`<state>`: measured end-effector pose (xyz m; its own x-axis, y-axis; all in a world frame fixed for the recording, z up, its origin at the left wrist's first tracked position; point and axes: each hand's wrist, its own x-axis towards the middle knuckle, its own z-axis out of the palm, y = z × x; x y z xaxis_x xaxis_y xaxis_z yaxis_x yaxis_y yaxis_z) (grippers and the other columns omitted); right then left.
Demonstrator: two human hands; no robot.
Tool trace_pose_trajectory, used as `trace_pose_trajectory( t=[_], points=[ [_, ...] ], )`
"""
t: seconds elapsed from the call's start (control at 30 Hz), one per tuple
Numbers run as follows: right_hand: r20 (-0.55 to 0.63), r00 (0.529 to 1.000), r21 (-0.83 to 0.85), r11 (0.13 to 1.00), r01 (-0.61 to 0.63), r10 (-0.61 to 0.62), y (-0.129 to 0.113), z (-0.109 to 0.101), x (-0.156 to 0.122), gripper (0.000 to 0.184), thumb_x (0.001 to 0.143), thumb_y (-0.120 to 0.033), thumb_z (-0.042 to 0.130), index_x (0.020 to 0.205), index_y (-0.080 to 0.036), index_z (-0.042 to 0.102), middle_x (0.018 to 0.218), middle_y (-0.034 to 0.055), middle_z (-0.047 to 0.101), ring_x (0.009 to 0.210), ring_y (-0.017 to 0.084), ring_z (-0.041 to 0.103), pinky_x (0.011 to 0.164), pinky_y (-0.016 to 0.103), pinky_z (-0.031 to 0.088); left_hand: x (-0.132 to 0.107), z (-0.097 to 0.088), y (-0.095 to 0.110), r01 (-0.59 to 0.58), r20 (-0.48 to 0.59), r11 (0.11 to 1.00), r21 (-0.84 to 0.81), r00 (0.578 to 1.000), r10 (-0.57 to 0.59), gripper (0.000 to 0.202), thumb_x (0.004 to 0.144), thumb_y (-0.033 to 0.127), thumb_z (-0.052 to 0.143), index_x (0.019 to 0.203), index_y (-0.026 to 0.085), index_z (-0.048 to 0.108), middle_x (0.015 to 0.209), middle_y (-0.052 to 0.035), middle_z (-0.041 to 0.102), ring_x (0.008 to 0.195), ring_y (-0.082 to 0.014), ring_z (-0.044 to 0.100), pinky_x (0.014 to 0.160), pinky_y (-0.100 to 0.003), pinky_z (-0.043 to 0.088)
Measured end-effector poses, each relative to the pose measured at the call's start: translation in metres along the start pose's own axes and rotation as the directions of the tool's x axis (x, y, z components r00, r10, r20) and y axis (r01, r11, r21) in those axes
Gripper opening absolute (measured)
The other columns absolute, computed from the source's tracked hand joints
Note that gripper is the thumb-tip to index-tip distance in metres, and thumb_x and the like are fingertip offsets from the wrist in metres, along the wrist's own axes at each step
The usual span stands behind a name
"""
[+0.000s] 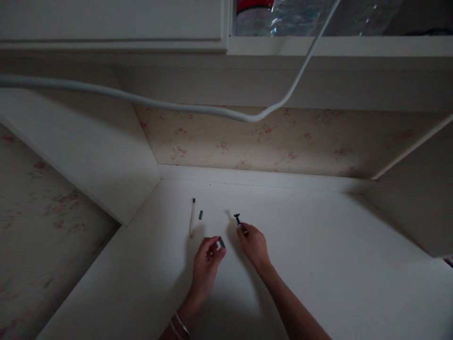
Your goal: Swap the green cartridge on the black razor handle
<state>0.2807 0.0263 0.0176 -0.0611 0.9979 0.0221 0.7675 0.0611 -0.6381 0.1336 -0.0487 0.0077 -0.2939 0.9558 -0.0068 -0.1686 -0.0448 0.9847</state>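
Between the thumb and fingertips of my left hand (207, 259) is a small dark green rectangular piece (222, 242), held up over the white surface. My right hand (254, 243) grips a slim, dark razor (237, 218) by its handle, its T-shaped head pointing away from me. The two things are apart. A second small green piece (201, 215) lies on the surface beyond my left hand. Left of it lies a thin white stick with a dark tip (192, 219), which looks like a toothbrush.
A white desk-like surface (318, 236) spreads under my hands, with side panels left and right and flowered wallpaper (244, 137) behind. Overhead, a white cable (198, 108) hangs across the front of a cabinet (113, 23). Clear plastic packages (300, 16) sit on its open shelf.
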Motion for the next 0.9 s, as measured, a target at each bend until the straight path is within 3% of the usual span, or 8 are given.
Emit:
trace_pose_trajectory(
  t=[0.13, 0.37, 0.53, 0.9],
  points=[
    [0.018, 1.000, -0.140, 0.990, -0.021, 0.024, -0.006, 0.009, 0.022, 0.026, 0.087, -0.029, 0.044, 0.091, -0.019, 0.068, 0.091, 0.0085, 0.070, 0.084, 0.021, 0.064, 0.074, 0.025, 0.043, -0.008, -0.001, 0.000, -0.093, -0.071, 0.989, 0.111, 0.992, 0.101, 0.029, 0.068, 0.032, 0.073, 0.093, 0.020, 0.065, 0.078, 0.0010, 0.051, 0.066, -0.0113, 0.048, 0.058, -0.021, 0.040],
    [0.015, 0.993, -0.330, 0.938, -0.106, 0.117, -0.017, 0.020, 0.050, 0.029, 0.086, -0.028, 0.043, 0.095, -0.013, 0.067, 0.095, 0.0172, 0.069, 0.085, 0.029, 0.066, 0.073, 0.036, 0.046, -0.010, -0.006, 0.002, -0.123, -0.103, 0.974, 0.191, 0.984, 0.144, 0.028, 0.068, 0.030, 0.073, 0.094, 0.021, 0.065, 0.077, 0.0017, 0.050, 0.060, -0.0093, 0.046, 0.055, -0.021, 0.040],
    [0.028, 0.990, -0.365, 0.924, -0.116, 0.136, -0.021, 0.023, 0.061, 0.030, 0.085, -0.029, 0.045, 0.098, -0.011, 0.065, 0.097, 0.0191, 0.068, 0.089, 0.029, 0.065, 0.075, 0.036, 0.047, -0.009, -0.008, -0.001, -0.107, -0.095, 0.975, 0.195, 0.987, 0.127, 0.029, 0.068, 0.032, 0.073, 0.093, 0.020, 0.065, 0.082, 0.0000, 0.052, 0.063, -0.0106, 0.048, 0.057, -0.022, 0.042],
    [0.041, 0.988, -0.351, 0.928, -0.126, 0.150, -0.018, 0.026, 0.065, 0.047, 0.088, -0.048, 0.043, 0.101, -0.008, 0.064, 0.094, 0.0207, 0.067, 0.089, 0.031, 0.065, 0.075, 0.036, 0.047, -0.009, -0.008, -0.004, -0.082, -0.098, 0.978, 0.192, 0.990, 0.103, 0.030, 0.067, 0.032, 0.074, 0.094, 0.020, 0.066, 0.082, -0.0006, 0.052, 0.062, -0.0110, 0.048, 0.057, -0.022, 0.042]
  ],
)
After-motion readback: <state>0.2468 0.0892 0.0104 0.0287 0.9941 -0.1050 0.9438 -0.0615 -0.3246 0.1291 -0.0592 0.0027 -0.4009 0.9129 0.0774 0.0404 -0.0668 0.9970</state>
